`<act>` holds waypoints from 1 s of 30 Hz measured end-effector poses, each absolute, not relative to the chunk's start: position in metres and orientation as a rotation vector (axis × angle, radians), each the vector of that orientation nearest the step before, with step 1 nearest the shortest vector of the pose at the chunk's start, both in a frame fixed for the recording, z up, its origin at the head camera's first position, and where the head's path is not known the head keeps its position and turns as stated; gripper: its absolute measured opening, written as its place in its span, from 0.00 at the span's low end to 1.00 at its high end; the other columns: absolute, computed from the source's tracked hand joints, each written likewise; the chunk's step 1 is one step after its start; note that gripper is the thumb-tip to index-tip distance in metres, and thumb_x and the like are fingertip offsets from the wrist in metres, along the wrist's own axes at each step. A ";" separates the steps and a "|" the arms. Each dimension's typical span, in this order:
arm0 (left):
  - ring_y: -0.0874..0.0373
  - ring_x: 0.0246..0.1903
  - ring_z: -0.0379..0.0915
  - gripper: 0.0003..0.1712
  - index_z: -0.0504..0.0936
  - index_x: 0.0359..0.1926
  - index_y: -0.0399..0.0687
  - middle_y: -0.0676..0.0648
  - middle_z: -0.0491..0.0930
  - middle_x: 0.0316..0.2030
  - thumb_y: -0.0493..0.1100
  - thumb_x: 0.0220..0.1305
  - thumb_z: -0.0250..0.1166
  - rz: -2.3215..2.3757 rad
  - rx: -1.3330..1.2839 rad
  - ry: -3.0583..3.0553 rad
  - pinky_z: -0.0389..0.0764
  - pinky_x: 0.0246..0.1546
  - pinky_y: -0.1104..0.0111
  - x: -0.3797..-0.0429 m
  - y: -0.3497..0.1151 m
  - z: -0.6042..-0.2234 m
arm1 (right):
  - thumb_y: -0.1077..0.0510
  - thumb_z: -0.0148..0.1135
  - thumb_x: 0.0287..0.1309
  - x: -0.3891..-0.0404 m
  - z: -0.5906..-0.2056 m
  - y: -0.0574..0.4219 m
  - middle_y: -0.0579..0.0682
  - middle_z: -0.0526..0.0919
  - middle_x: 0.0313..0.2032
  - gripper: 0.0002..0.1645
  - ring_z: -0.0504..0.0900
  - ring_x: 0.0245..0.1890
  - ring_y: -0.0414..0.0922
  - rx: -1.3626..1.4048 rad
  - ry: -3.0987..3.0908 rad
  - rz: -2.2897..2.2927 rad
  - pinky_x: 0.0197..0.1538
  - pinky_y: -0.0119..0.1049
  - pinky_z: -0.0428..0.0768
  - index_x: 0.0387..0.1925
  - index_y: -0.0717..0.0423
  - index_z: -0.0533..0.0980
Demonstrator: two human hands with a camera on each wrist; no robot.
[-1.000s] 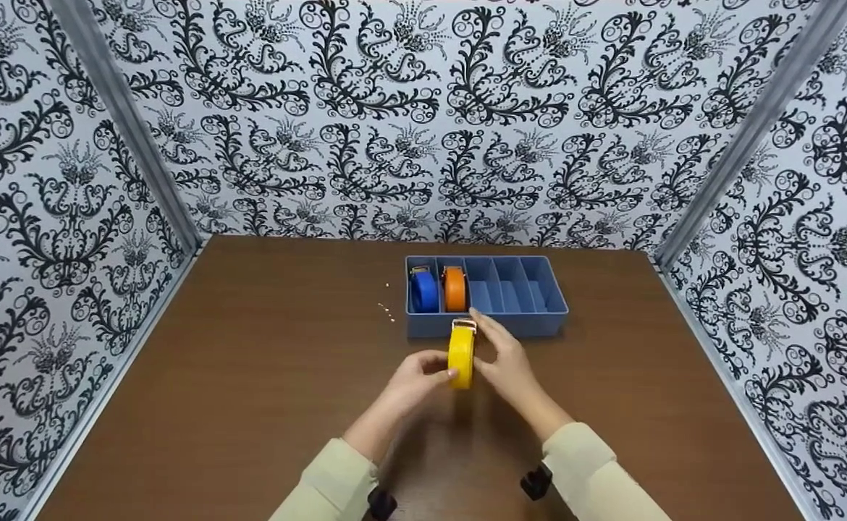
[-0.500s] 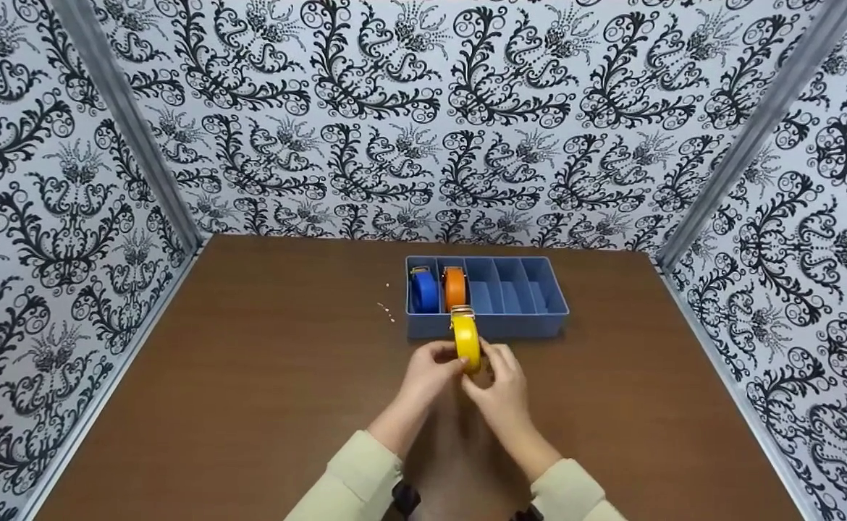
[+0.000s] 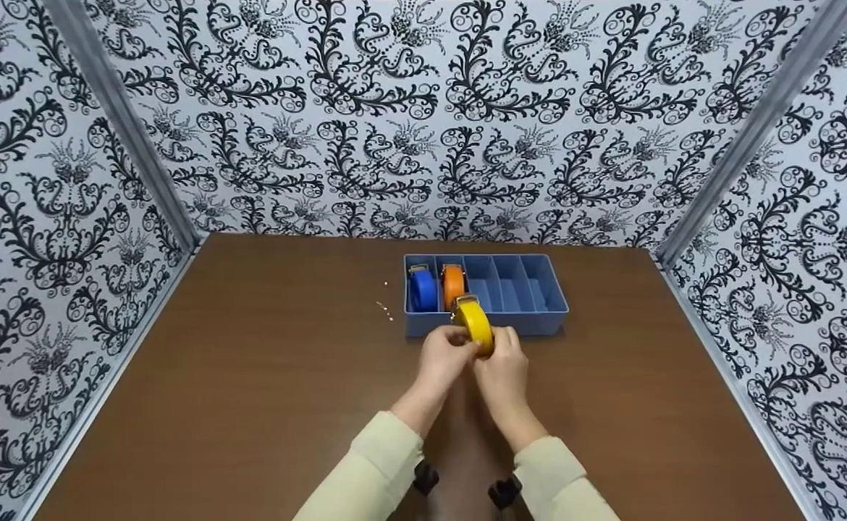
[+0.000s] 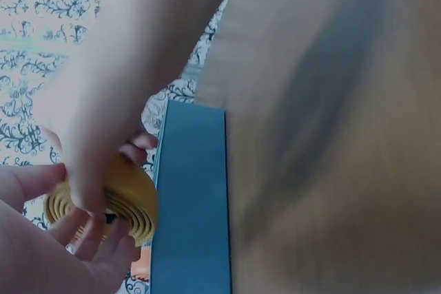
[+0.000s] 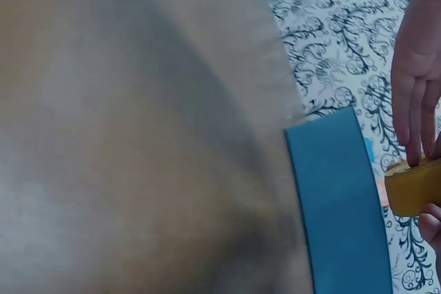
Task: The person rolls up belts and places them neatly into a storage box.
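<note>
A rolled-up yellow belt (image 3: 475,323) with a metal buckle is held between both hands, just in front of and above the near wall of a blue-grey divided box (image 3: 532,325). My left hand (image 3: 445,362) grips the roll from the left, its thumb on the near side. From the right, my right hand (image 3: 503,370) holds the same roll, fingers curled at its edge. The left wrist view shows the belt's coiled layers (image 4: 131,204) with fingers on them. Inside the box, a rolled blue belt (image 3: 424,291) fills the leftmost compartment, and a rolled orange belt (image 3: 454,282) stands in the one beside it.
The box rests toward the back of a brown table (image 3: 264,347); compartments right of the orange belt hold nothing visible. Small white specks (image 3: 386,311) lie left of the box. Patterned walls (image 3: 394,145) enclose the table at the back and sides.
Both hands have carried the yellow belt forward and slightly right toward the box. The roll has tilted, its buckle end now leaning left. The right hand's fingers have drawn in around it.
</note>
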State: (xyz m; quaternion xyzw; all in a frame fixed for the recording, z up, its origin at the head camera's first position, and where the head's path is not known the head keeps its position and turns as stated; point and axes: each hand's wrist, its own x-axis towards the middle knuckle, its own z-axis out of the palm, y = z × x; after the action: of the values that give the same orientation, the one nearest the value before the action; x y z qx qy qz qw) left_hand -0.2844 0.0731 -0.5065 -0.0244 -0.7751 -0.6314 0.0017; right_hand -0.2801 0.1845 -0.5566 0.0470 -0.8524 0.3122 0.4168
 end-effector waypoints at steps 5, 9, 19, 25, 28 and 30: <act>0.49 0.44 0.77 0.19 0.84 0.44 0.34 0.42 0.81 0.42 0.42 0.55 0.74 -1.813 -0.300 -2.371 0.77 0.49 0.61 -0.307 0.065 -0.513 | 0.64 0.75 0.41 -0.295 -0.543 0.193 0.55 0.73 0.28 0.16 0.75 0.25 0.54 0.067 -2.113 0.855 0.30 0.49 0.77 0.31 0.66 0.76; 0.45 0.53 0.72 0.23 0.80 0.51 0.35 0.39 0.78 0.50 0.42 0.56 0.73 -1.562 -0.218 -2.364 0.70 0.58 0.57 -0.331 0.051 -0.527 | 0.58 0.76 0.45 -0.312 -0.537 0.203 0.56 0.74 0.28 0.19 0.74 0.26 0.54 0.002 -2.095 0.917 0.32 0.48 0.77 0.30 0.66 0.75; 0.40 0.58 0.69 0.32 0.69 0.63 0.32 0.33 0.73 0.58 0.37 0.60 0.69 -1.539 0.158 -2.434 0.67 0.61 0.54 -0.372 0.032 -0.555 | 0.57 0.75 0.48 -0.359 -0.536 0.210 0.56 0.73 0.29 0.19 0.74 0.29 0.54 -0.097 -2.135 0.976 0.36 0.48 0.76 0.32 0.66 0.75; 0.40 0.57 0.71 0.30 0.71 0.61 0.27 0.31 0.75 0.55 0.35 0.60 0.68 -1.645 0.201 -2.443 0.69 0.60 0.54 -0.382 0.028 -0.562 | 0.56 0.73 0.47 -0.383 -0.543 0.206 0.57 0.74 0.27 0.18 0.75 0.28 0.57 -0.150 -2.194 0.910 0.34 0.50 0.74 0.29 0.65 0.75; 0.39 0.57 0.71 0.30 0.71 0.60 0.26 0.30 0.75 0.55 0.35 0.59 0.69 -1.708 0.201 -2.425 0.69 0.60 0.55 -0.382 0.027 -0.563 | 0.53 0.73 0.48 -0.389 -0.548 0.207 0.56 0.74 0.26 0.18 0.75 0.26 0.57 -0.214 -2.247 0.876 0.32 0.50 0.73 0.28 0.63 0.75; 0.39 0.57 0.71 0.31 0.71 0.60 0.26 0.30 0.75 0.56 0.35 0.58 0.69 -1.745 0.198 -2.409 0.68 0.60 0.55 -0.382 0.026 -0.563 | 0.51 0.73 0.49 -0.392 -0.549 0.207 0.56 0.74 0.26 0.19 0.75 0.26 0.57 -0.263 -2.289 0.844 0.31 0.50 0.73 0.28 0.62 0.75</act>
State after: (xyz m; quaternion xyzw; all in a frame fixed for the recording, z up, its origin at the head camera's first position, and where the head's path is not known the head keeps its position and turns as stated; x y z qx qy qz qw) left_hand -0.3823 0.0261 -0.5630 0.0663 -0.8054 -0.5835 0.0803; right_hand -0.3923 0.2071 -0.5490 -0.1011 -0.8783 0.3239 0.3369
